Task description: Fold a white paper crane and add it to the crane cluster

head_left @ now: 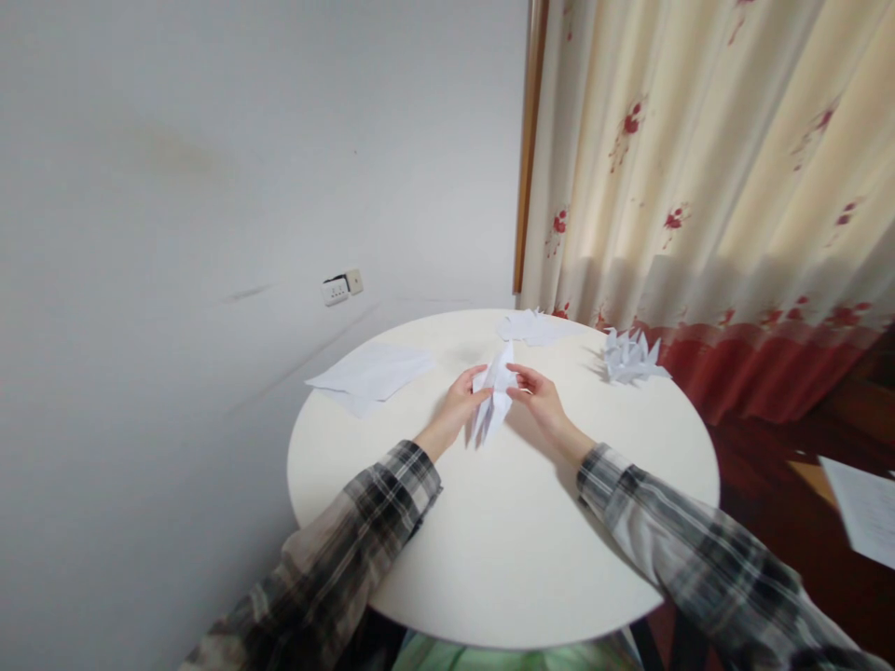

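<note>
A folded piece of white paper (499, 387) with pointed ends is held up over the round white table (517, 559). My left hand (461, 401) pinches its left side between thumb and fingers. On the opposite edge, my right hand (542, 399) grips the paper the same way. One tip of the folded paper points away from me, and several narrow points hang toward me. The fingertips behind the paper are partly hidden.
Flat white paper sheets (374, 373) lie at the table's left. More white paper (535, 326) sits at the far edge. A cluster of folded paper pieces (629, 357) stands at the right. Beyond are a wall socket (337, 292) and a flowered curtain (699, 186).
</note>
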